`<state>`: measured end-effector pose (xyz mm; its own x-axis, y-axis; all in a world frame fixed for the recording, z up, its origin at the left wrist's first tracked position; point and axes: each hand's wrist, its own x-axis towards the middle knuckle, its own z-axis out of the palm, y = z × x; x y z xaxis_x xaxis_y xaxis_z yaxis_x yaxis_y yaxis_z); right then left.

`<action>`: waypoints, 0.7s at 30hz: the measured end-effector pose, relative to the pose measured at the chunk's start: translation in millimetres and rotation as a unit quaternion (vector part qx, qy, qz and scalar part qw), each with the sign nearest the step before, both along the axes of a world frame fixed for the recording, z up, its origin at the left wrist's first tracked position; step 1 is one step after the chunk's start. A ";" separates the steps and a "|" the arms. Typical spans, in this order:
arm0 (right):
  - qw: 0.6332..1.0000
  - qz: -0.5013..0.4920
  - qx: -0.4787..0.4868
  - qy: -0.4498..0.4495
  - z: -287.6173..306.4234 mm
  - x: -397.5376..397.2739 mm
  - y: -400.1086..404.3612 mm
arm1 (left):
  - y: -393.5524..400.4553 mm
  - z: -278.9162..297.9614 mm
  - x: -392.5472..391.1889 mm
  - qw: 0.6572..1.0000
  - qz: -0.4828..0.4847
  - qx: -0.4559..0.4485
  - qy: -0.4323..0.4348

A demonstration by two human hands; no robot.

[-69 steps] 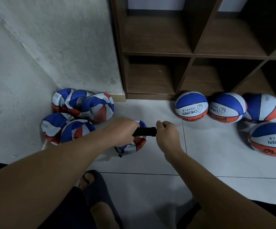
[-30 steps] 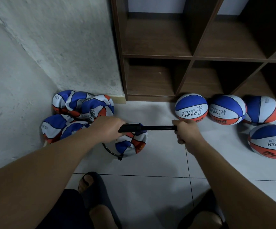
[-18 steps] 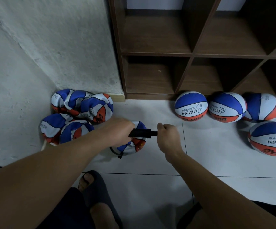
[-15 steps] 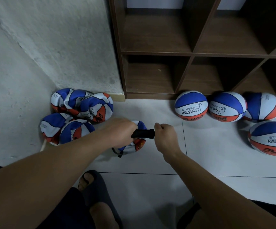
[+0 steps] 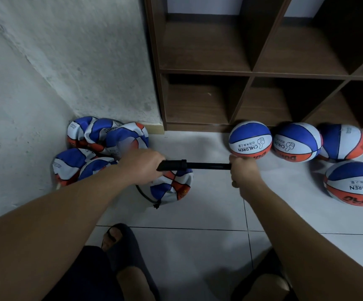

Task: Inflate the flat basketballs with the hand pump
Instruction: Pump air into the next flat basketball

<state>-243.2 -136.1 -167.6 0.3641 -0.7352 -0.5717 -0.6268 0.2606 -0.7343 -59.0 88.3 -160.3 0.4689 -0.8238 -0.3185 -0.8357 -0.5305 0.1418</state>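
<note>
Since half a second before, the right hand (image 5: 242, 170) had drawn the rod far out of the hand pump (image 5: 172, 165) — before, it sat almost against the barrel. The left hand (image 5: 142, 167) was wrapped around the barrel, the right was closed around the handle end. Below them, on the floor (image 5: 198, 213), lay the flat basketball (image 5: 172, 187), folded and limp. I judged it soft and light, easy to shift under the hose (image 5: 143, 194), so the stiff barrel was the better place to hold. The needle and the valve were hard to make out; the pump handle was hidden inside the right fist. Other flat balls (image 5: 102, 146) lay in the corner.
</note>
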 end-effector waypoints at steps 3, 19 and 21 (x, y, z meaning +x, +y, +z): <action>1.000 0.003 -0.024 -0.002 -0.8 -0.7 6.2 | -3.5 -3.3 -4.6 1.000 -0.001 0.006 0.003; 0.995 0.080 -0.052 -0.014 -4.5 18.0 66.2 | -22.4 1.9 -31.5 0.999 -0.042 -0.009 -0.003; 0.995 0.085 -0.045 -0.013 -3.6 17.6 65.8 | -22.4 4.2 -31.8 0.999 -0.045 -0.004 0.000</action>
